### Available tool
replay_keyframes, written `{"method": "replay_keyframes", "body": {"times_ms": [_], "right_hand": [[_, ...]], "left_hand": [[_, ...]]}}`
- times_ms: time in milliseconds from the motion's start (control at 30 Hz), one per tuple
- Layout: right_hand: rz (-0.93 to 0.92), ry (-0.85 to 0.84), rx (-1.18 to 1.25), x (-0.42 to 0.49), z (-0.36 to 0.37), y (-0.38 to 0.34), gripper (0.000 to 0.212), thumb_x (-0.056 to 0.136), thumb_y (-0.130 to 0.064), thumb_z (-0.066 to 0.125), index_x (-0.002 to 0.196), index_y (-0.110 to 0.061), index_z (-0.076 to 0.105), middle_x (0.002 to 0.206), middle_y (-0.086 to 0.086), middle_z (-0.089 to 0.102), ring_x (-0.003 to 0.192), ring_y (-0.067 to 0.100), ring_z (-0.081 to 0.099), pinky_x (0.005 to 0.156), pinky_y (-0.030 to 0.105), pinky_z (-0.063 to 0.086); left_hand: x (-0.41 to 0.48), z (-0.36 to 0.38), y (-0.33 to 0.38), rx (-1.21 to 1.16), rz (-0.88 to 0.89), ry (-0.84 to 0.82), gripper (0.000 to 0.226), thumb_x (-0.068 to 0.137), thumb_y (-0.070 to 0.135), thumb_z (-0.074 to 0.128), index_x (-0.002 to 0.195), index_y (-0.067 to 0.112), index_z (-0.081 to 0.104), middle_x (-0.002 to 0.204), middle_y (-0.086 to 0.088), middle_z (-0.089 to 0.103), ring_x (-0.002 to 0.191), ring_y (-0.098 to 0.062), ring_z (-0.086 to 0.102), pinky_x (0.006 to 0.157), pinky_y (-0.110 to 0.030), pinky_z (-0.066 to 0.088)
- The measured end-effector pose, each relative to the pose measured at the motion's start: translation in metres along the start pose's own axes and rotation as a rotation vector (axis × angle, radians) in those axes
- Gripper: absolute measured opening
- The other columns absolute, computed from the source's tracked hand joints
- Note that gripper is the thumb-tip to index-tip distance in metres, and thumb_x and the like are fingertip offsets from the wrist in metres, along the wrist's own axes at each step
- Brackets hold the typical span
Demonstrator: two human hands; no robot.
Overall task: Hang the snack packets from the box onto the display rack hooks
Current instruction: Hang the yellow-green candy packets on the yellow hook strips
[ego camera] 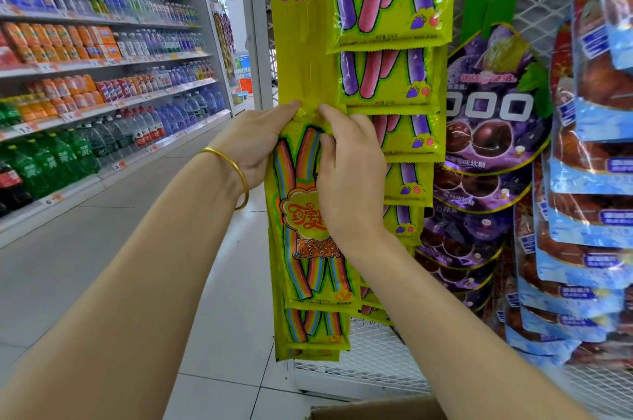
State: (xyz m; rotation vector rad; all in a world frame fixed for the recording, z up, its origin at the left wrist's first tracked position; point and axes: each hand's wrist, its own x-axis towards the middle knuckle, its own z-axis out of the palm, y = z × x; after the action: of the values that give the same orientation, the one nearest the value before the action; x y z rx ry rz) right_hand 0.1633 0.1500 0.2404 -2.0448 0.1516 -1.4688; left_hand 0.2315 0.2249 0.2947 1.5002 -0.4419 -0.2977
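Snack packet (310, 258), yellow-green with rainbow strips printed on it, hung upright in the middle of the scene. Its top edge was held against the lower part of a yellow hanging strip (298, 42) at the left edge of the wire rack (534, 8). The left hand (260, 145) pinched the packet's top left corner. The right hand (352, 180) lay over its upper right side, thumb and forefinger pinching the top just beside the left thumb, so both hands were gripping the packet. Fingertips covered the hang hole and whatever hook was meant to take it, and I could not tell whether it had caught. Matching packets (308, 334) hung just behind and below. A corner of the cardboard box (376, 407) showed at the near edge.

The main risk seemed to be letting go too early. If the hole had not fully seated, the packet would probably drop to the floor or into the box. Pushing hard on an unseen hook might tear the thin top seal. The hanging strip looked flexible, so pressure could swing it and shake the lower packets loose.
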Motion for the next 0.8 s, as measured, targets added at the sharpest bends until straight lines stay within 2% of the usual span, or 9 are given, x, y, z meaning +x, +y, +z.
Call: {"method": "replay_keyframes", "body": {"times_ms": [100,167,267,400,533,633,700,800], "right_hand": [[0.009,-0.021,0.007,-0.001,0.0,0.001,0.04,0.089,0.001,0.051,0.128,-0.007,0.055,0.111,0.011,0.056,0.094,0.024,0.058,0.078,0.023,0.036],[0.008,-0.013,0.004,-0.001,0.0,0.002,0.039,0.089,0.001,0.051,0.128,-0.007,0.055,0.111,0.011,0.057,0.095,0.024,0.058,0.08,0.022,0.037],[0.019,0.003,0.01,-0.001,0.0,0.003,0.039,0.09,0.0,0.051,0.128,-0.007,0.055,0.113,0.011,0.057,0.098,0.023,0.057,0.083,0.021,0.036],[0.019,0.01,0.031,-0.001,0.001,0.003,0.039,0.09,0.001,0.05,0.128,-0.005,0.055,0.112,0.012,0.057,0.1,0.025,0.057,0.084,0.021,0.035],[-0.004,-0.005,0.013,-0.001,0.002,0.002,0.041,0.088,0.003,0.052,0.128,-0.006,0.055,0.112,0.012,0.057,0.097,0.024,0.058,0.081,0.021,0.037],[0.004,-0.068,-0.004,0.0,0.0,0.005,0.044,0.088,0.004,0.052,0.13,-0.009,0.053,0.117,0.01,0.056,0.101,0.024,0.057,0.083,0.027,0.042],[0.001,-0.09,-0.002,-0.002,-0.002,0.008,0.044,0.088,0.004,0.051,0.13,-0.009,0.052,0.117,0.01,0.056,0.1,0.026,0.058,0.083,0.034,0.046],[-0.01,-0.086,0.0,-0.005,-0.002,0.011,0.042,0.089,0.002,0.051,0.129,-0.012,0.053,0.116,0.008,0.058,0.102,0.027,0.058,0.083,0.038,0.049]], "left_hand": [[-0.001,-0.001,-0.002,-0.034,0.021,-0.006,0.026,0.093,0.027,0.052,0.096,0.004,0.064,0.095,-0.012,0.07,0.079,-0.02,0.066,0.08,-0.035,0.056],[-0.003,-0.005,-0.005,-0.104,0.025,-0.037,0.029,0.092,0.029,0.052,0.102,0.004,0.063,0.102,-0.014,0.07,0.09,-0.023,0.067,0.085,-0.037,0.055],[-0.006,-0.009,-0.007,-0.172,-0.004,-0.15,0.046,0.082,0.033,0.058,0.117,0.003,0.059,0.115,-0.016,0.065,0.106,-0.027,0.063,0.093,-0.041,0.051],[-0.007,-0.008,-0.006,-0.153,0.022,-0.132,0.026,0.088,0.018,0.056,0.107,0.001,0.061,0.104,-0.016,0.065,0.084,-0.022,0.064,0.087,-0.039,0.052],[-0.007,-0.008,-0.003,-0.135,-0.006,-0.142,0.021,0.092,0.017,0.05,0.111,0.01,0.054,0.099,-0.011,0.062,0.078,-0.019,0.06,0.079,-0.033,0.054],[-0.005,-0.006,-0.006,-0.114,0.008,-0.108,0.015,0.092,0.015,0.047,0.104,0.009,0.055,0.092,-0.009,0.063,0.073,-0.018,0.061,0.079,-0.032,0.053],[-0.005,-0.006,-0.009,-0.114,0.019,-0.092,0.016,0.093,0.014,0.045,0.098,0.008,0.058,0.09,-0.009,0.065,0.073,-0.018,0.063,0.08,-0.034,0.053],[-0.005,-0.006,-0.013,-0.114,0.035,-0.07,0.025,0.094,0.014,0.044,0.111,0.001,0.058,0.104,-0.016,0.064,0.085,-0.024,0.063,0.084,-0.037,0.052]]}}
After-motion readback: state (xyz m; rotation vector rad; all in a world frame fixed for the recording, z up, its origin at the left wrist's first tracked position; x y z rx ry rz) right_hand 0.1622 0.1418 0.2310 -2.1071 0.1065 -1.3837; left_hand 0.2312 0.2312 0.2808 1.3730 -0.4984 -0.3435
